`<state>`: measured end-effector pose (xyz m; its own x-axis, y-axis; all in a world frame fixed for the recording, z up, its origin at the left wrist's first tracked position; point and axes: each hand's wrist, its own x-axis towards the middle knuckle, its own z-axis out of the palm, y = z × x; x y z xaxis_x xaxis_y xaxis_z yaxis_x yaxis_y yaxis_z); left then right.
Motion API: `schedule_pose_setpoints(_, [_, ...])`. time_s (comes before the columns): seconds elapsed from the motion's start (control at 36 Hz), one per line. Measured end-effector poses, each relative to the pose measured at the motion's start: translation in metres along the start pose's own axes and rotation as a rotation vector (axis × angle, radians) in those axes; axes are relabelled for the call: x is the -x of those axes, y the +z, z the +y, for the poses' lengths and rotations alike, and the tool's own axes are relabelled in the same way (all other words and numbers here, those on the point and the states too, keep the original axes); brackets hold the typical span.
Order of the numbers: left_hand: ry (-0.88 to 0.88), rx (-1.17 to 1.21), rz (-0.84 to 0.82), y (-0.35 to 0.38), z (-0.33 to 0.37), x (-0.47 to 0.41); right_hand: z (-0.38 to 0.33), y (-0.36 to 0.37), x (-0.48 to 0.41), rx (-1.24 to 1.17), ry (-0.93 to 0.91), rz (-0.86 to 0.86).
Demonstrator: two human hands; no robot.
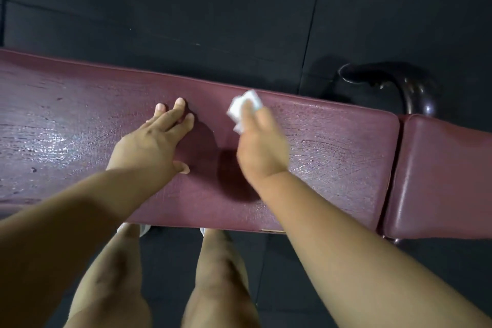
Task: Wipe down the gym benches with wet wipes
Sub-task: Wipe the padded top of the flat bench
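Maroon bench (332, 141); L hand (151, 141) flat, fingers spread; R hand (262, 141) pinching wet wipe (243, 109).

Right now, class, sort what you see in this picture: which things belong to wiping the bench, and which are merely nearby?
Part of the job:
- white wet wipe, held in the right hand
- long maroon bench pad
- left hand, flat on that pad

Merely nearby:
- shorter maroon pad
- dark metal frame tube
- black floor mats

Open bench pad (80, 120) left of the left hand (149, 141); metal frame tube (415, 93) beyond far right edge.
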<state>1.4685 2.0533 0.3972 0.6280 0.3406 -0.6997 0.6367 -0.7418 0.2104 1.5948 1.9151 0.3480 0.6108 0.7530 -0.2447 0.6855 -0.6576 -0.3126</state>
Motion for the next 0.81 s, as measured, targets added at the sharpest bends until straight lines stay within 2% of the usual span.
schedule_pose_setpoints(0.06, [0.031,-0.017,-0.005,0.0,-0.004,0.001,-0.012,-0.003,0.005,0.037,-0.256,-0.01])
schedule_pose_setpoints(0.14, [0.075,0.018,0.005,-0.001,-0.011,0.003,0.017,-0.014,0.0,-0.001,-0.338,-0.061])
schedule_pose_setpoints(0.25, [0.101,0.154,0.048,-0.006,-0.031,0.004,0.06,-0.041,-0.013,0.023,0.166,0.05])
schedule_pose_setpoints(0.33, [0.114,0.165,0.154,-0.01,-0.051,0.003,0.062,-0.047,-0.025,-0.039,0.587,0.153])
schedule_pose_setpoints(0.42, [0.085,0.095,0.223,-0.014,-0.074,0.002,0.02,-0.029,-0.033,-0.046,0.691,0.146])
schedule_pose_setpoints(0.5, [0.052,0.002,0.105,-0.016,-0.099,0.003,-0.046,0.0,-0.033,-0.046,0.514,0.121])
schedule_pose_setpoints(0.56, [0.104,-0.057,0.034,-0.015,-0.114,0.005,-0.086,0.02,-0.029,-0.062,0.285,0.002])
schedule_pose_setpoints(0.61, [0.154,-0.041,0.004,-0.015,-0.122,0.005,-0.115,0.029,-0.021,-0.05,-0.011,0.012])
schedule_pose_setpoints(0.67, [0.158,-0.01,-0.021,-0.017,-0.125,0.004,-0.12,0.029,-0.012,-0.061,-0.206,-0.021])
schedule_pose_setpoints(0.72, [0.152,-0.009,-0.038,-0.018,-0.124,0.003,-0.1,0.023,-0.011,0.039,-0.406,-0.056])
schedule_pose_setpoints(0.75, [0.153,-0.018,-0.044,-0.019,-0.124,0.003,-0.086,0.02,-0.011,0.095,-0.443,-0.069])
schedule_pose_setpoints(0.81, [0.16,-0.038,-0.054,-0.019,-0.125,0.002,-0.056,0.007,-0.011,0.166,-0.336,-0.056])
